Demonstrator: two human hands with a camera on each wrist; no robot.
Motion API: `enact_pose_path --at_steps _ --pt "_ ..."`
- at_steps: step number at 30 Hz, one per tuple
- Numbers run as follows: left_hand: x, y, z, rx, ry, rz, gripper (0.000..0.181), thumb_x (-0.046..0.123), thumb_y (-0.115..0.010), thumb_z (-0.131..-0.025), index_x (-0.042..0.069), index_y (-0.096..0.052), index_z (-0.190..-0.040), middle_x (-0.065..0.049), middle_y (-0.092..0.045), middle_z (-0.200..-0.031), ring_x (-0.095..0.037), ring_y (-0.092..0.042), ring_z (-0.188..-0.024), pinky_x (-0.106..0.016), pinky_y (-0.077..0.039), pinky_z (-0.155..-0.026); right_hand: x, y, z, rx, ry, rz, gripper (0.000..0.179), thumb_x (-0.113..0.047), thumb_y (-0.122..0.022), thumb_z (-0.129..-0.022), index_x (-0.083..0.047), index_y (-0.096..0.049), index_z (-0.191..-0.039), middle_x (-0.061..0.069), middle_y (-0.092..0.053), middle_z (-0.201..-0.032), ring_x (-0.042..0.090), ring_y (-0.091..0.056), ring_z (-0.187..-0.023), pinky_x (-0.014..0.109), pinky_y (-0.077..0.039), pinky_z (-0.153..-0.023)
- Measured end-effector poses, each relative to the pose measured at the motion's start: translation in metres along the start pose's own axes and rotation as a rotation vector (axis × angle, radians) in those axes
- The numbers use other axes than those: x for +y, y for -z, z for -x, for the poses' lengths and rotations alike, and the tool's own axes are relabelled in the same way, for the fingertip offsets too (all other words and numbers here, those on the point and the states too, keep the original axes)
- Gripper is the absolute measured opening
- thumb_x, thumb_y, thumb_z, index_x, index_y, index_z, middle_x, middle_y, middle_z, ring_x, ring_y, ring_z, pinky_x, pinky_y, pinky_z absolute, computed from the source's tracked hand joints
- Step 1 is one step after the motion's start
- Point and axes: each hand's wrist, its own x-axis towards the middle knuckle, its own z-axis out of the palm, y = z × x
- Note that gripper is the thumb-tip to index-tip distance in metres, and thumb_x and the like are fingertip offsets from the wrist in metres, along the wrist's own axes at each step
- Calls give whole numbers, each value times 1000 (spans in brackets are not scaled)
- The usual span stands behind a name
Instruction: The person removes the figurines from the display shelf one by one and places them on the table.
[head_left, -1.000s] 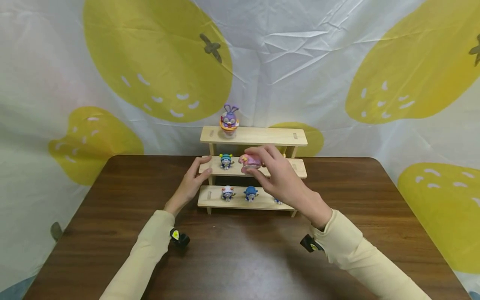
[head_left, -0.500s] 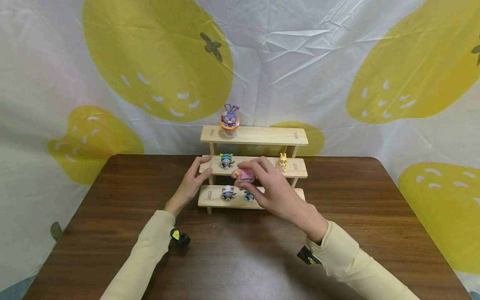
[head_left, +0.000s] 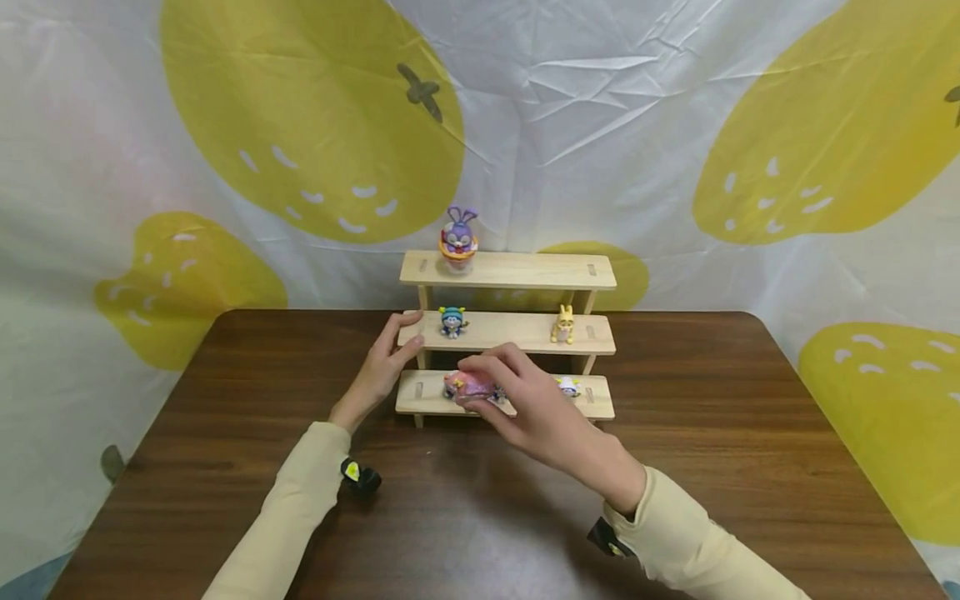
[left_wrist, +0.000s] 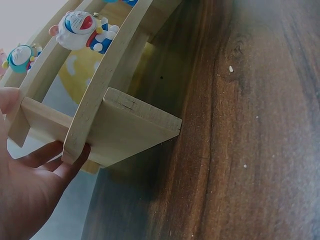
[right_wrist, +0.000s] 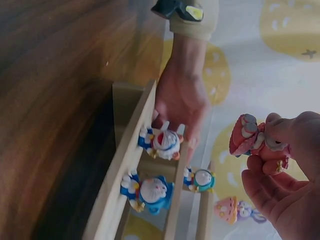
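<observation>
My right hand [head_left: 542, 417] pinches a pink figurine [head_left: 472, 385] between thumb and fingers, in front of the lowest tier in the head view. The right wrist view shows this figurine tipped sideways, apart from the shelf. With thumb and fingers, my left hand [head_left: 378, 367] grips the left end of the three-tier wooden shelf [head_left: 510, 333] at its middle tier. Behind the pink figurine, a white-headed cat figurine [right_wrist: 167, 142] and a blue-hatted one [right_wrist: 155, 192] stand on the lowest tier. Both are mostly hidden in the head view.
A purple rabbit figurine [head_left: 459, 237] stands on the top tier. The middle tier bears a teal-capped figurine [head_left: 452, 322] and a yellow one [head_left: 564, 325]. Another white-headed figurine [head_left: 568, 387] is at the lowest tier's right. A patterned cloth [head_left: 510, 150] hangs behind the brown table [head_left: 450, 517].
My right hand has carried the pink figurine down and slightly left, from before the middle tier to before the lowest. The yellow figurine has come into sight. My left hand stays put.
</observation>
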Motion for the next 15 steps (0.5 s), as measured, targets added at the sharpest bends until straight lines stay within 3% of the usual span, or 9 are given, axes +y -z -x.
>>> enact_pose_path --at_steps 15 --pt "-2 0 0 7 -11 25 42 16 -53 -105 4 -47 -144 -15 -42 -158 -29 -33 -148 -50 -33 -115 -6 -27 14 -57 -29 -75 38 -18 -78 -90 -13 -64 -124 2 -58 -110 12 -60 -102 28 -54 -88"
